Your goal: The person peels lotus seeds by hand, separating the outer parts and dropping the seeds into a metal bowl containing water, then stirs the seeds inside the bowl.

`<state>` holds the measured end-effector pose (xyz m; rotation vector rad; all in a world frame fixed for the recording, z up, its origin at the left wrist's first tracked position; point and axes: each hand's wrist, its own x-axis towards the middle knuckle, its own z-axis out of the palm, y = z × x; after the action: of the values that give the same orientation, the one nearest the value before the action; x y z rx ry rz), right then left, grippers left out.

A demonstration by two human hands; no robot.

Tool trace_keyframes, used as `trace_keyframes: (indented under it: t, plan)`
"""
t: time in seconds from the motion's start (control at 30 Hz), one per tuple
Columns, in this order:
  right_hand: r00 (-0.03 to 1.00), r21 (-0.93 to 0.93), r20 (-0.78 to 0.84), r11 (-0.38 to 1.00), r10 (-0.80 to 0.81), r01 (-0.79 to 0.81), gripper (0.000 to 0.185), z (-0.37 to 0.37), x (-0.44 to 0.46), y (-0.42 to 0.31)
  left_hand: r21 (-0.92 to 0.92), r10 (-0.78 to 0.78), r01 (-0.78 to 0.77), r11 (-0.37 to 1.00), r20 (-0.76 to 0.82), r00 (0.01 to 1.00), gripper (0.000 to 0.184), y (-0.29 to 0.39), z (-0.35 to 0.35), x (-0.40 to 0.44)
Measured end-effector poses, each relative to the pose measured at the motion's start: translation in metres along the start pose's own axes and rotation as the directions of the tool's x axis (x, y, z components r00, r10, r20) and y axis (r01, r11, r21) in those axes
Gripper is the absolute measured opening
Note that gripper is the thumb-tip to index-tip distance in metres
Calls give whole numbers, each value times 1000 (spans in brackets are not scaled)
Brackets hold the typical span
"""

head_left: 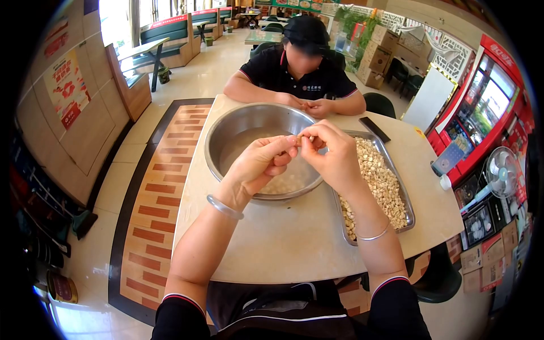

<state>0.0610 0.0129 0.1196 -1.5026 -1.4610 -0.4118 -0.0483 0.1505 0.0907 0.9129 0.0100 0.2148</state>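
Over the right part of a large steel basin (214,148), my two hands meet at their fingertips. My left hand (264,161) is closed in a pinch on a small brownish piece (298,140), perhaps a seed or nut. Thumb and forefinger of my right hand (330,152) close on the same piece from the other side. Cloudy water fills the basin's bottom, with pale pieces (285,184) lying in it. Right of the basin, partly behind my right forearm, a metal tray (409,211) holds many cream-coloured split pieces (378,175) resembling seeds or nuts.
Across the pale table (272,243) sits a co-worker (300,71) in a black cap, both hands together beyond the basin. A dark flat phone-like object (374,129) lies behind the tray. A red drinks fridge (481,96) and a fan (501,170) stand at right.
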Motion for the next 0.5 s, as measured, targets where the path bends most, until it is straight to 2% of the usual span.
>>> trace_keyframes:
  t: [0.1,0.13,0.2,0.23,0.33,0.43,0.5]
  plan:
    - [976,46,-22,976,216,-215,11,3,-2,9,-28,-19,19,999,-23,1000,19,2,0,0]
    - [960,-48,136,970,244,-240,12,4,-2,15,-40,-3,2,999,-29,1000,20,3,-2,1]
    - [846,-241,422,940,326,-243,14,2,-6,31,-65,25,-28,997,-36,999,21,3,-6,2]
    - [863,-249,475,967,171,-54,19,5,-11,39,-53,8,-12,999,-66,998,22,4,-4,2]
    - [947,-227,203,953,249,-202,19,-1,-6,31,-24,-11,8,1000,-118,993,23,4,-1,2]
    - [897,134,224,900,381,-416,19,-9,7,6,42,-8,12,999,-101,995,28,0,-7,3]
    - [917,64,257,941,306,-332,22,-10,6,1,118,-11,22,993,-95,995,33,-3,-8,4]
